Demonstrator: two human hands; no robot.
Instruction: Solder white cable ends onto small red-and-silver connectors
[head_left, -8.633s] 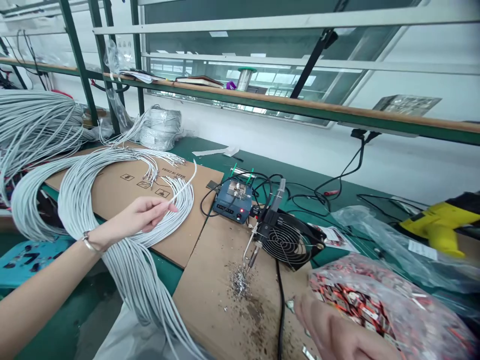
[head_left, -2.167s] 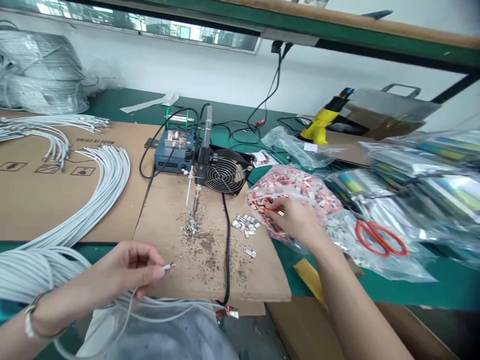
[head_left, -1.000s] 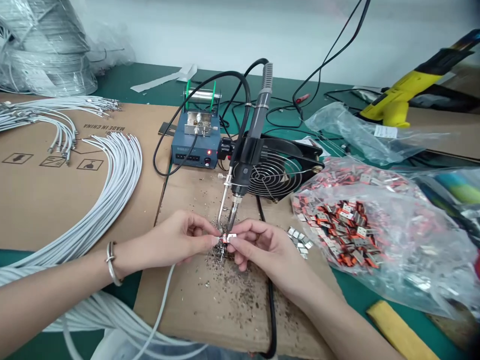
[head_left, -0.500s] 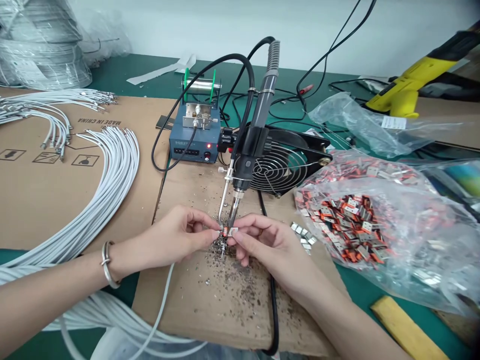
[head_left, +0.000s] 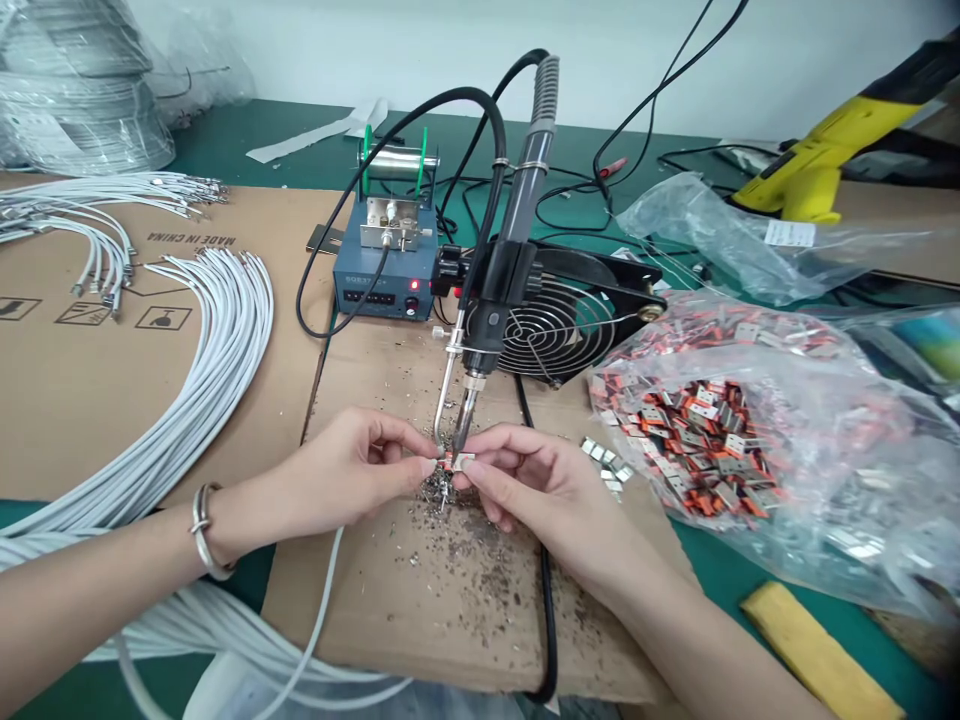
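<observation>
Left hand (head_left: 352,475) and right hand (head_left: 536,485) are working under a soldering iron (head_left: 517,200), over crumb-strewn cardboard (head_left: 360,620).
In the head view, the left is pinching a white cable (head_left: 329,580), the right is clamping a small orange-and-silver connector (head_left: 466,461) at the iron's tip, midway between the cardboard's left and right edges. The cardboard is covering part of the green worktop (head_left: 217,158); a pale wall (head_left: 360,50) is rising behind the worktop's back edge, and a wrapped coil (head_left: 82,120) is sitting there at left.
</observation>
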